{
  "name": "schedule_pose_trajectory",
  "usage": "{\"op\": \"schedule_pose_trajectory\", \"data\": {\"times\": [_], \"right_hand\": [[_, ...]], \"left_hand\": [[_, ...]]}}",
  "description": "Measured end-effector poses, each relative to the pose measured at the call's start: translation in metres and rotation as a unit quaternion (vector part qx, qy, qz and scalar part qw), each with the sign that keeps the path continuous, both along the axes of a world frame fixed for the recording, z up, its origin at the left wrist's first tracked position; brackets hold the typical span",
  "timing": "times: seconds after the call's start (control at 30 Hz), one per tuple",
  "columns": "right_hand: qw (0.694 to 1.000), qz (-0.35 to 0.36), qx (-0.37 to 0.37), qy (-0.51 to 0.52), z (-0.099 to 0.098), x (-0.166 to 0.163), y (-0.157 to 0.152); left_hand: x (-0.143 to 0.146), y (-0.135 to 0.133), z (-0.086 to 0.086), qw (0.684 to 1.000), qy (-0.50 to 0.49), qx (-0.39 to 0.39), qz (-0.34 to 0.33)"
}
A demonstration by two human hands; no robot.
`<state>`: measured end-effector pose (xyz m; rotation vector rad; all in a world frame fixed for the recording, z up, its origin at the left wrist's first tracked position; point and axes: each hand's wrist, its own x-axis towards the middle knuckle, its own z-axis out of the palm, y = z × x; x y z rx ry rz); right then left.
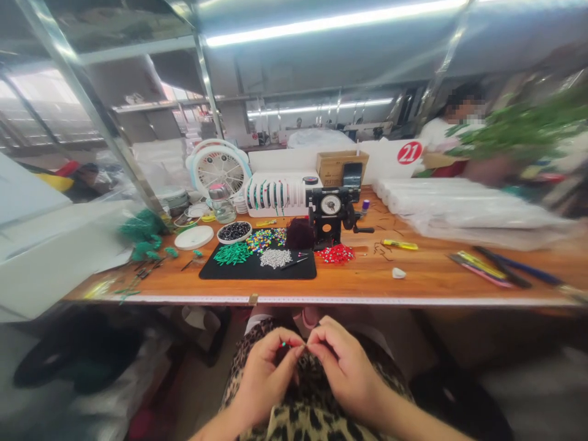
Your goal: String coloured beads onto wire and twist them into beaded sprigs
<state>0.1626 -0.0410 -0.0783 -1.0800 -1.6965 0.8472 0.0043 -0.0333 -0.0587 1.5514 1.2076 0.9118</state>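
Note:
Both my hands meet over my lap, below the front edge of the wooden table [413, 275]. My left hand [264, 370] is closed in a pinch on a small beaded piece [285, 345] with red and green beads. My right hand [342, 361] pinches the other end of the same small piece, fingertips touching the left hand's. On the table ahead lies a black mat [215, 272] with piles of green beads [232, 253], mixed coloured beads [263, 239], silvery beads [275, 258] and red beads [335, 254] beside it.
A black dial device [331, 214] stands behind the mat, with a bowl of dark beads [234, 231], a white lid [194, 237], a small fan [219, 168] and a jar [223, 205]. White rolled sheets [459, 205] and pens [487, 269] lie right. A person sits beyond.

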Motion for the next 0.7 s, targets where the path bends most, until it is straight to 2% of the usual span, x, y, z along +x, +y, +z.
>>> {"op": "schedule_pose_trajectory", "data": {"times": [0.2, 0.7], "right_hand": [[0.997, -0.009, -0.062, 0.033, 0.0061, -0.0001, 0.0002], [0.997, 0.000, -0.070, 0.042, 0.0076, 0.0002, -0.0003]], "left_hand": [[-0.0002, 0.0008, -0.0019, 1.000, -0.020, 0.000, -0.009], [0.0012, 0.0002, 0.0008, 0.999, -0.020, -0.038, 0.014]]}}
